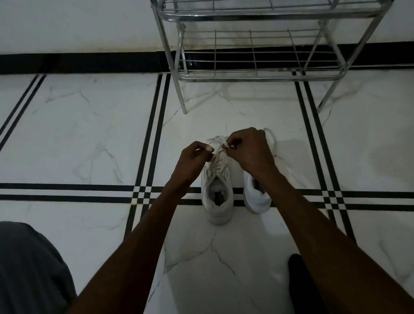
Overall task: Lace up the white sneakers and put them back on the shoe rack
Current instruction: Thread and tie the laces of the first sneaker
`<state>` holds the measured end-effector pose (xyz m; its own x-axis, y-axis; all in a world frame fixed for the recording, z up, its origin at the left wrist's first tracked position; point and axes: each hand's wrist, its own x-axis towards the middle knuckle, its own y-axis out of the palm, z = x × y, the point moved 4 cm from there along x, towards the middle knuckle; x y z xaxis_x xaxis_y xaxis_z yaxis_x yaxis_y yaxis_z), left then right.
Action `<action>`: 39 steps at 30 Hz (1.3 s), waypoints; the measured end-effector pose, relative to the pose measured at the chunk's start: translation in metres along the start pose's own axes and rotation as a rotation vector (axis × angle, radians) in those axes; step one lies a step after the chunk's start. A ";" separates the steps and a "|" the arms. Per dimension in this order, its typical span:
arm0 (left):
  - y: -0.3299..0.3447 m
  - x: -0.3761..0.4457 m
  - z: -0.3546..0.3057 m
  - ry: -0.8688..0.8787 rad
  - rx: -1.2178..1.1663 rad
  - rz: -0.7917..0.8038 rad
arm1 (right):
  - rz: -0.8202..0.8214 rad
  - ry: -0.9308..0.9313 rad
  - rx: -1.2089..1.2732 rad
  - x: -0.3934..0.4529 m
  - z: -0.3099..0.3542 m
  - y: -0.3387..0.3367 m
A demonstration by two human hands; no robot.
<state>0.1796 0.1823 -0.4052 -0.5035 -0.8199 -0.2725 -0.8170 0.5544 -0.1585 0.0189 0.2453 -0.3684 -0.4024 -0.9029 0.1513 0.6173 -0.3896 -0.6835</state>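
Note:
Two white sneakers stand side by side on the tiled floor, heels toward me. Over the left sneaker [218, 200], my left hand [193, 159] pinches one end of its white lace [217, 155]. My right hand [250, 151] pinches the other end above the toe. The right sneaker [256, 197] is partly hidden under my right forearm, and a loop of lace [272, 138] shows beyond that hand. A chrome wire shoe rack [252, 71] stands against the wall behind the shoes, its shelves bare.
White marble-look floor tiles with black double stripes [154, 135] spread all around. A black skirting band [75, 61] runs along the wall. My grey-trousered knee [23, 267] is at lower left, a dark foot or sock [302, 284] at lower right.

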 end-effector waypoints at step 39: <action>-0.079 -0.014 0.052 -0.245 0.660 -0.637 | -0.129 0.521 0.108 -0.020 -0.054 -0.012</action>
<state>0.2659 0.1576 -0.4378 0.1169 -0.9846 -0.1297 -0.5561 0.0433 -0.8300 -0.0169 0.2773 -0.4017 -0.7441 -0.6477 -0.1641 0.5960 -0.5324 -0.6012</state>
